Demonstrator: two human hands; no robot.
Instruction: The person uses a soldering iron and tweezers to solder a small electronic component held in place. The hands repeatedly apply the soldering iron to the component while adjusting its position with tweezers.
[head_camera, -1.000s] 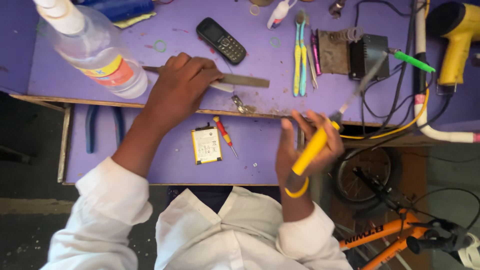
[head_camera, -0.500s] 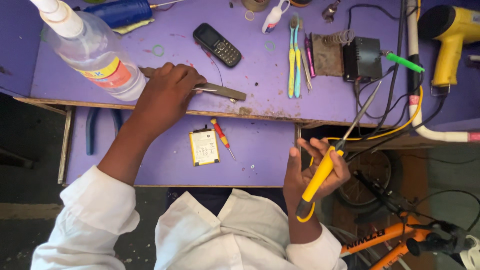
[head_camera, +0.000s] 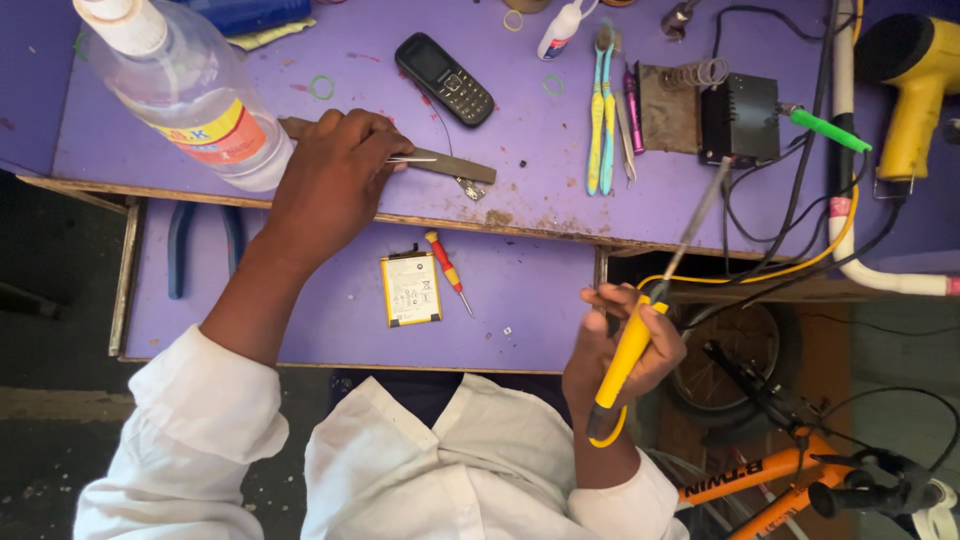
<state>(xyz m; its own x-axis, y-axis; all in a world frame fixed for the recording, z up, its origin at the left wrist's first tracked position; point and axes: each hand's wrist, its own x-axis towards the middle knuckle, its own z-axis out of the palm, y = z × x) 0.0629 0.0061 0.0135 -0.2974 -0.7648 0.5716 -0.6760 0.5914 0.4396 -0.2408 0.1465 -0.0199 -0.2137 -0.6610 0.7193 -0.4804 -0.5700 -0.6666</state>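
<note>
Left hand: the left hand (head_camera: 335, 175) lies on the purple table (head_camera: 560, 190), fingers closed around thin metal tweezers (head_camera: 412, 159), tips pointing right.
Flat strip: a grey-brown flat strip (head_camera: 450, 167) lies under that hand, running right past the tweezers.
Right hand: the right hand (head_camera: 620, 350) is closed around the yellow handle of a soldering iron (head_camera: 640, 335), held off the table's front edge, its metal shaft slanting up toward a black box (head_camera: 738, 118).
Lower shelf: a phone battery (head_camera: 410, 288) lies just beside a small red screwdriver (head_camera: 447, 270).
Behind the hands: a clear plastic bottle (head_camera: 195, 95), a black keypad phone (head_camera: 444, 79), two toothbrushes (head_camera: 601, 110), a yellow heat gun (head_camera: 912, 90).
</note>
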